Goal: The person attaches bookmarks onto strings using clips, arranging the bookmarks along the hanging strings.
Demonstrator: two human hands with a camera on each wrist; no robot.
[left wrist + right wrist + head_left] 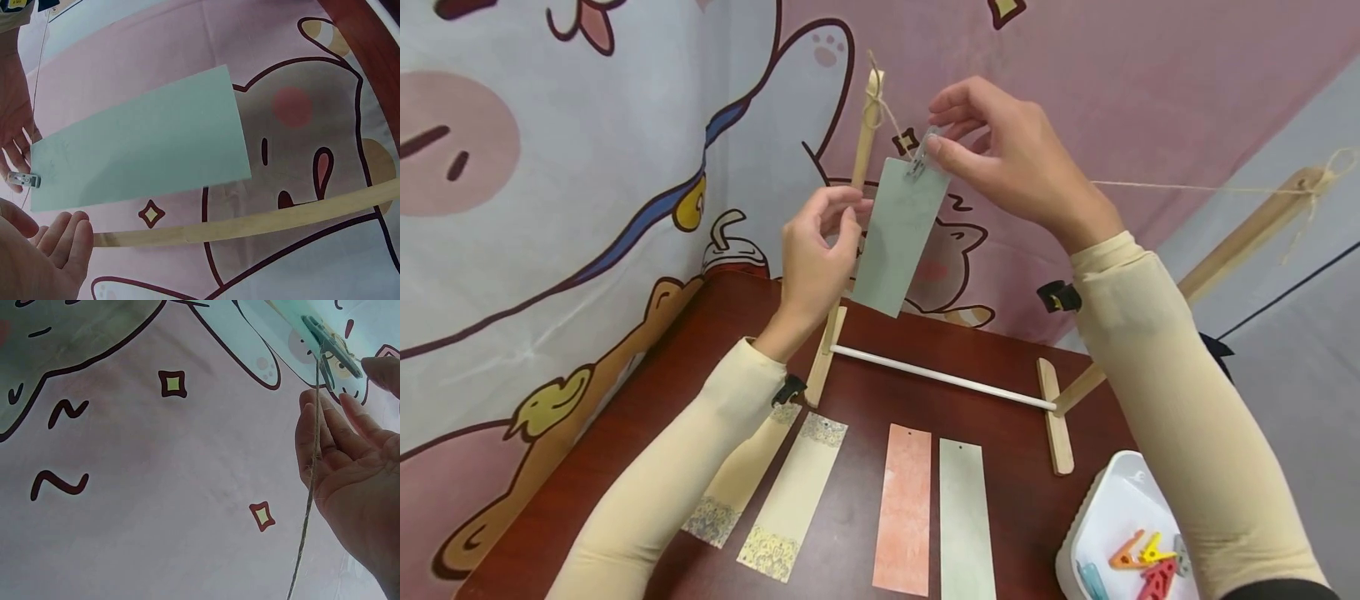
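A pale green paper strip hangs tilted from the twine, held at its top by a grey clothespin. My right hand is at the clothespin, thumb tip right by its handle end and the other fingers spread apart from it, as the right wrist view shows. Beside the strip's left edge is my left hand, its fingers loosely bent with nothing between them. In the left wrist view, the left fingers lie just below the strip's edge, near the clothespin.
The twine runs between two wooden posts joined by a white rod. On the dark red table lie two cream patterned strips, a coral strip and another pale green strip. A white basket holds colored clothespins.
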